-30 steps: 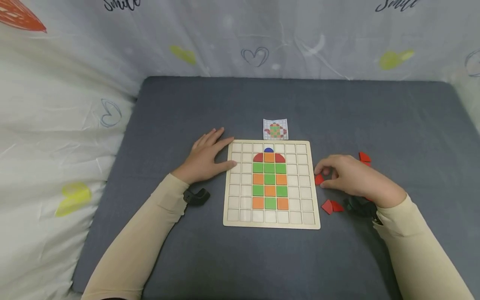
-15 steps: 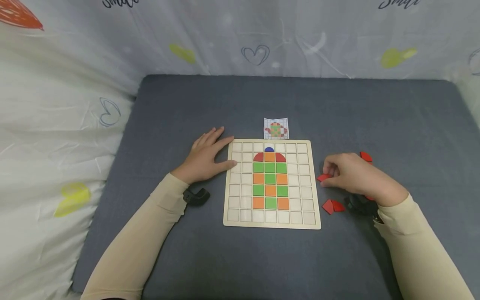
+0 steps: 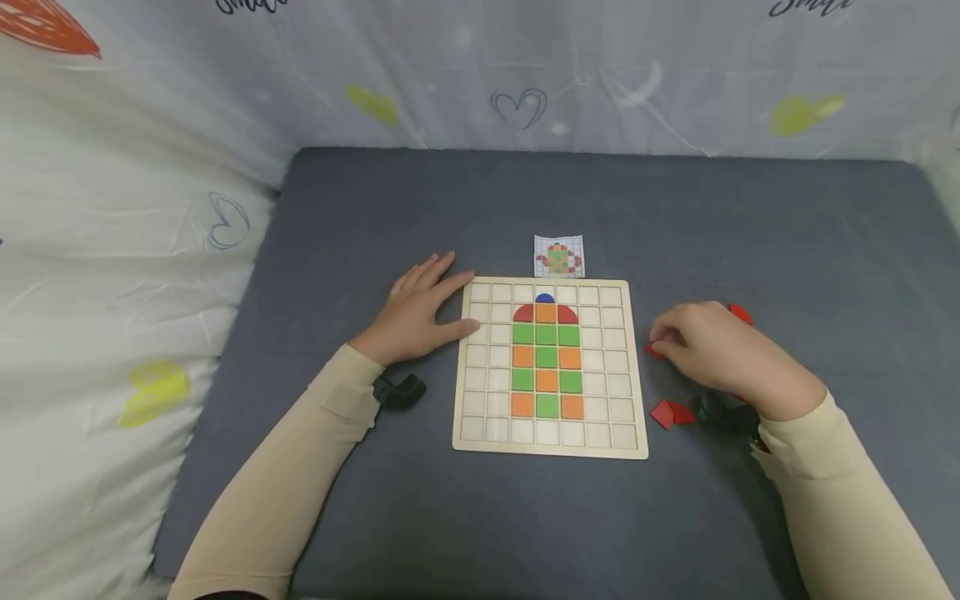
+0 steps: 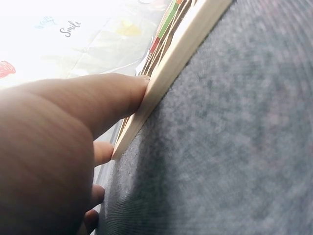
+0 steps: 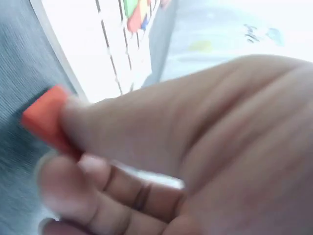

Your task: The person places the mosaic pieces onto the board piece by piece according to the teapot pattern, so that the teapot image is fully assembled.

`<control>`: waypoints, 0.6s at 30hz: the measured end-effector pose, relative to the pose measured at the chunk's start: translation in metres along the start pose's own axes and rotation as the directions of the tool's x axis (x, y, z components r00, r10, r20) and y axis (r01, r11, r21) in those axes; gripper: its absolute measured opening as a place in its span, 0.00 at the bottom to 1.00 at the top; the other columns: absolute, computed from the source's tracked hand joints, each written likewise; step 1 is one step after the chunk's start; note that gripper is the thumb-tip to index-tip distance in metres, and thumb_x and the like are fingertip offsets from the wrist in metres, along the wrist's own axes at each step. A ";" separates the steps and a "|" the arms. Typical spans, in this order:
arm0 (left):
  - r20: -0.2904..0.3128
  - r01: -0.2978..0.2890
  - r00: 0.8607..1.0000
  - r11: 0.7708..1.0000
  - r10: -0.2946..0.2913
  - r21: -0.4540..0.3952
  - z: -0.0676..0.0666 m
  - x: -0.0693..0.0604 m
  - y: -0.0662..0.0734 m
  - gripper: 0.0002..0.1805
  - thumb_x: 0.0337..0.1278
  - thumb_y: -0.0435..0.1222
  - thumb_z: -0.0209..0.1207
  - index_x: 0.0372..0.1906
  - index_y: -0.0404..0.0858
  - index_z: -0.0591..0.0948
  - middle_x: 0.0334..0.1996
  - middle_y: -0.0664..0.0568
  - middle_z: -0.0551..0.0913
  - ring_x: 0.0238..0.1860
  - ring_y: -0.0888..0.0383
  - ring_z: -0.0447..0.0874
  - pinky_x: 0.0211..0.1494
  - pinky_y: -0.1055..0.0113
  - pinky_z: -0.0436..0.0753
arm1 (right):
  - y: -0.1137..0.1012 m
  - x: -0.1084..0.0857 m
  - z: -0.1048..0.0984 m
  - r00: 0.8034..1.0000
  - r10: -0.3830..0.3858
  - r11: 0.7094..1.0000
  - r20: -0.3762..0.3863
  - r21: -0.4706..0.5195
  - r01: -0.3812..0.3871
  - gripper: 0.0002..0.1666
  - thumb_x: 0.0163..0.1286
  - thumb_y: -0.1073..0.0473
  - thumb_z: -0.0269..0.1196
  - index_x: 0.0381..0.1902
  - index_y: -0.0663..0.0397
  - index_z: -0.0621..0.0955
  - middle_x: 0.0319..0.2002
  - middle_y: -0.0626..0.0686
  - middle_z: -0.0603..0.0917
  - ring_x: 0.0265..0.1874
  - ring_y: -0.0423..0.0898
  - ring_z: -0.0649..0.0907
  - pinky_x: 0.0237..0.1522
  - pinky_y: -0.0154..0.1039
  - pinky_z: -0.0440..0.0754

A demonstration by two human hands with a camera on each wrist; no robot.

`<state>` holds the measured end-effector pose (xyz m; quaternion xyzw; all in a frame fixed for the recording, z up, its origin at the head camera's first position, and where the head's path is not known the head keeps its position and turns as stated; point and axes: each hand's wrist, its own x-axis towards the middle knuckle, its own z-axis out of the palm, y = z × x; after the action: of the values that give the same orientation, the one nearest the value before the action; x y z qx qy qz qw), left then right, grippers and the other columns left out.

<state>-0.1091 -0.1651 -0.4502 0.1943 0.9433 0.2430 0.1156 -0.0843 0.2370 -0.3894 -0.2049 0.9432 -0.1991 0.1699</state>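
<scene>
A wooden grid board [image 3: 486, 429] lies flat, with green, orange and dark red pieces and one blue half-round set in its middle columns. My left hand [image 3: 416, 321] rests with spread fingers at its upper left edge; in the left wrist view the thumb [image 4: 122, 95] touches the board's rim [image 4: 171, 63]. Right of the board, my right hand [image 3: 705, 346] pinches a red piece [image 3: 654, 351] between thumb and fingers. The right wrist view shows that red piece [image 5: 46, 117] close up, tilted near the cloth.
A small printed card [image 3: 558, 257] with a coloured grid picture lies just beyond the board. Two red pieces [image 3: 672, 413] lie below my right hand, and another [image 3: 740, 313] lies behind it. A printed curtain [image 3: 450, 75] hangs behind the grey table [image 3: 420, 517].
My right hand has moved slightly away from the board, and the red piece has turned and is now mostly hidden by its fingers. The left hand stays at the board's edge.
</scene>
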 end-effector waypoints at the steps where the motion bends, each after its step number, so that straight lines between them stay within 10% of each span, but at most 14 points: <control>1: 0.000 0.001 1.000 1.000 -0.001 0.000 0.000 0.000 0.000 0.44 0.70 0.61 0.61 0.84 0.51 0.62 0.86 0.48 0.45 0.86 0.47 0.36 0.84 0.40 0.38 | -0.002 0.000 -0.002 1.000 0.007 1.000 -0.006 -0.002 -0.007 0.05 0.71 0.65 0.68 0.40 0.56 0.90 0.33 0.47 0.87 0.28 0.42 0.80 0.33 0.40 0.80; 18: -0.003 -0.001 1.000 1.000 0.001 -0.019 -0.002 -0.002 0.002 0.44 0.70 0.60 0.61 0.84 0.50 0.62 0.86 0.47 0.45 0.86 0.46 0.36 0.84 0.41 0.37 | -0.038 0.031 0.015 0.995 0.035 0.994 -0.089 0.107 -0.025 0.03 0.73 0.60 0.65 0.38 0.52 0.85 0.28 0.49 0.82 0.22 0.46 0.74 0.25 0.40 0.73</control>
<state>-0.1078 -0.1652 -0.4474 0.1933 0.9410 0.2523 0.1161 -0.0934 0.1867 -0.3929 -0.1722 0.9410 -0.2553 0.1404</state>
